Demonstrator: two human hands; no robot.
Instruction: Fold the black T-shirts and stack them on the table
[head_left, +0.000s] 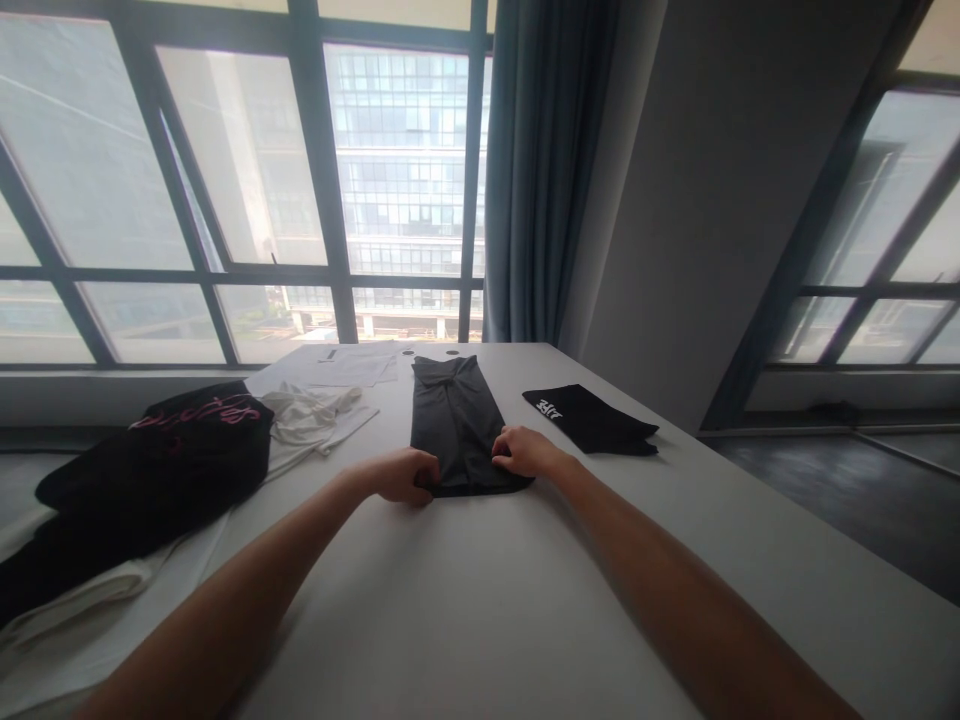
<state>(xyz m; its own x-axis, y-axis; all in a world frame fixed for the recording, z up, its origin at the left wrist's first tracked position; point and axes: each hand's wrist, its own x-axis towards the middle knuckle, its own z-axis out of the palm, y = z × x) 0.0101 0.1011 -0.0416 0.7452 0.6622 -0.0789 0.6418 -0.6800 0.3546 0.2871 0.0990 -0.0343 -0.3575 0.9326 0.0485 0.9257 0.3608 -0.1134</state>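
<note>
A dark grey garment (459, 420) lies on the white table in a long folded strip, its far end a little wrinkled and its near edge showing a darker layer. My left hand (405, 474) is closed at the left edge near the front, fingers curled on the cloth. Across from it, my right hand (525, 452) pinches the right edge slightly farther up. Both hands rest low on the tabletop. What kind of garment it is cannot be made out.
To the right lies a folded black garment (589, 418) with white lettering. A black garment with pink lettering (202, 440) is heaped at the left, beside a crumpled white garment (315, 420). Paper sheets (352, 365) lie at the back of the white table (480, 600), below the windows.
</note>
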